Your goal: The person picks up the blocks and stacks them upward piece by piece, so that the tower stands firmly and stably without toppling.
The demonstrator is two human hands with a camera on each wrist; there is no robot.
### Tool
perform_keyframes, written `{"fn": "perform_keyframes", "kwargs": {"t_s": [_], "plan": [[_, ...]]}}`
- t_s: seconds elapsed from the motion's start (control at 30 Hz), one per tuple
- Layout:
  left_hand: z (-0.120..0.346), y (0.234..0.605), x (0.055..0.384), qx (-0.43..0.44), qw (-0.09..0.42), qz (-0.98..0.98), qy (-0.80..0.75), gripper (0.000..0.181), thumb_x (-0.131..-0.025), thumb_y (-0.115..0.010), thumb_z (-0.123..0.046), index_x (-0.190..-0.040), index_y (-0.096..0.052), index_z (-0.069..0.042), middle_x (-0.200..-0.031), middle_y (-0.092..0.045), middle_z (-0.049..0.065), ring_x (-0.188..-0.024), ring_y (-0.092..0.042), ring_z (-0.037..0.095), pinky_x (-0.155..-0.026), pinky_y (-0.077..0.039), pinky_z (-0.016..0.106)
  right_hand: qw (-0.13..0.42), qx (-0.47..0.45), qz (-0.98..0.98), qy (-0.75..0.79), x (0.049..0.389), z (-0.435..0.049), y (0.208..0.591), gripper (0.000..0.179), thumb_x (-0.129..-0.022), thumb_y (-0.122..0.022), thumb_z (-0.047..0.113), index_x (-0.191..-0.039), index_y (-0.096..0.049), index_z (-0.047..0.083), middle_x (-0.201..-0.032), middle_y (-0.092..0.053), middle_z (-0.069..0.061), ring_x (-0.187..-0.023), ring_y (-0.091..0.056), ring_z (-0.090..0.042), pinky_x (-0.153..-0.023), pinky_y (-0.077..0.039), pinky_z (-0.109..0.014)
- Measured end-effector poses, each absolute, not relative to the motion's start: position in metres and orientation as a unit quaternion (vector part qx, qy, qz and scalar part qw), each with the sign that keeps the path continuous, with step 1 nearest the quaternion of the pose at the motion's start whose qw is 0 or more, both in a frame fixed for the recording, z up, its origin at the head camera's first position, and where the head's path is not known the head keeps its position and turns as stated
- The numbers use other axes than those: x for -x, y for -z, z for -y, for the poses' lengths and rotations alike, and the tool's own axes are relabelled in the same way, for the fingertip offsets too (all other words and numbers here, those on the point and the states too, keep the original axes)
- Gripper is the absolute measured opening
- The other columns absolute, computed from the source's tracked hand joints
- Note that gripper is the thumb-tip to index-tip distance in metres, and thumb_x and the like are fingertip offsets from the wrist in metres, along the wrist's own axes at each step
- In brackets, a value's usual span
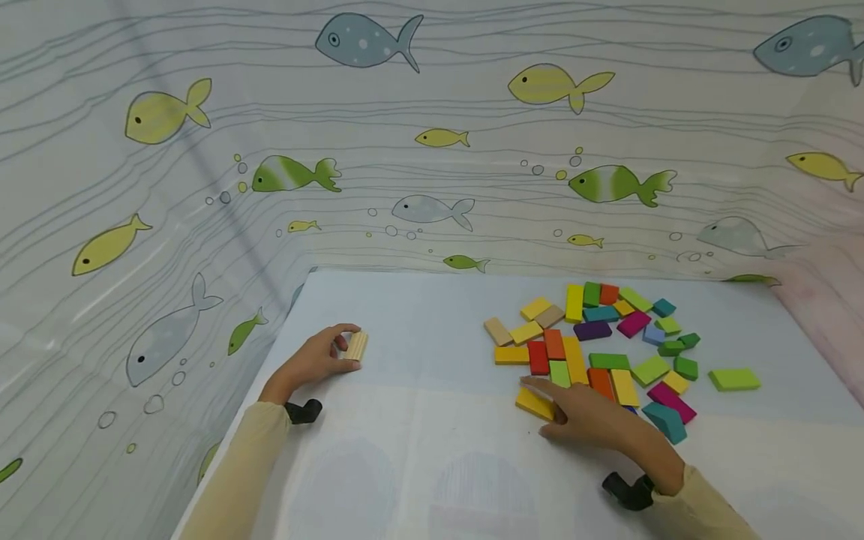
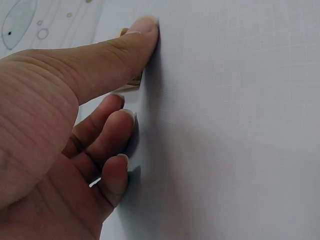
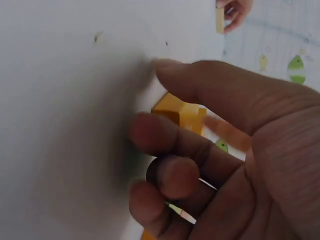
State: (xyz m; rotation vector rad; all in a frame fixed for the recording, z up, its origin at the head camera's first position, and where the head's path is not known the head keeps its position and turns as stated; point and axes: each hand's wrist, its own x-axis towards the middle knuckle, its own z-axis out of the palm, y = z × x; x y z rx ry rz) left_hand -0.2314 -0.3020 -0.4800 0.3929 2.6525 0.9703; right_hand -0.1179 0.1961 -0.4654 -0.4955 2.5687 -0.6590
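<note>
My left hand [image 1: 322,356] pinches a small pale wooden block [image 1: 356,346] with lengthwise lines on top, thumb at its near end and index finger at the far end. In the left wrist view the thumb covers most of this wooden block [image 2: 134,84]. On the right, my right hand [image 1: 586,416] reaches over a yellow block [image 1: 535,403] lying at the near edge of a spread of coloured blocks. Its index finger stretches past the block's far side, and the thumb is apart from it. In the right wrist view the yellow block [image 3: 177,111] shows beyond the loosely bent fingers.
Flat red, orange, green, purple, blue and natural wood blocks lie close together on the white table [image 1: 432,330]. A lime block [image 1: 734,379] lies apart at the right. A teal block [image 1: 665,422] is beside my right wrist. Fish-patterned sheeting [image 1: 378,165] rises behind and left.
</note>
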Motion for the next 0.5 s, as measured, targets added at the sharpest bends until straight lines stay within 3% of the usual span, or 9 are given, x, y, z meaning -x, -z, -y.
{"fn": "perform_keyframes", "kwargs": {"t_s": [0.17,0.27,0.37,0.5], "plan": [[0.301,0.476,0.228,-0.135,0.14,-0.92,-0.339,0.073,-0.087,-0.085,-0.028,-0.149,-0.05,-0.012,-0.112,-0.055,0.011,-0.089,-0.052,0.024,-0.077,-0.045,0.04,0.242,0.202,-0.926,0.207,0.121,-0.195,0.456,0.07,-0.093,-0.074,0.012,-0.152,-0.049,0.039,-0.068,-0.047,0.005,-0.063,-0.05,-0.014,-0.058,-0.037,-0.028],[0.301,0.475,0.228,-0.132,0.139,-0.92,-0.342,0.072,-0.087,-0.086,-0.028,-0.148,-0.051,-0.013,-0.111,-0.056,0.01,-0.089,-0.052,0.025,-0.078,-0.044,0.04,0.226,0.202,-0.936,0.181,0.124,-0.192,0.451,0.064,-0.091,-0.075,0.007,-0.145,-0.057,0.035,-0.073,-0.053,0.005,-0.067,-0.053,-0.015,-0.063,-0.046,-0.03],[0.3,0.477,0.228,-0.132,0.134,-0.921,-0.342,0.072,-0.086,-0.086,-0.028,-0.147,-0.051,-0.011,-0.113,-0.055,0.011,-0.09,-0.052,0.024,-0.078,-0.045,0.039,0.19,0.21,-0.945,0.161,0.127,-0.193,0.45,0.06,-0.082,-0.086,0.013,-0.137,-0.064,0.024,-0.095,-0.061,0.003,-0.079,-0.056,-0.015,-0.073,-0.055,-0.035],[0.299,0.48,0.225,-0.128,0.116,-0.925,-0.34,0.073,-0.082,-0.09,-0.029,-0.142,-0.054,-0.008,-0.116,-0.055,0.011,-0.086,-0.052,0.023,-0.074,-0.046,0.036,0.133,0.233,-0.95,0.16,0.129,-0.198,0.451,0.063,-0.075,-0.093,0.032,-0.129,-0.066,0.015,-0.119,-0.061,0.0,-0.092,-0.058,-0.014,-0.084,-0.058,-0.038]]}}
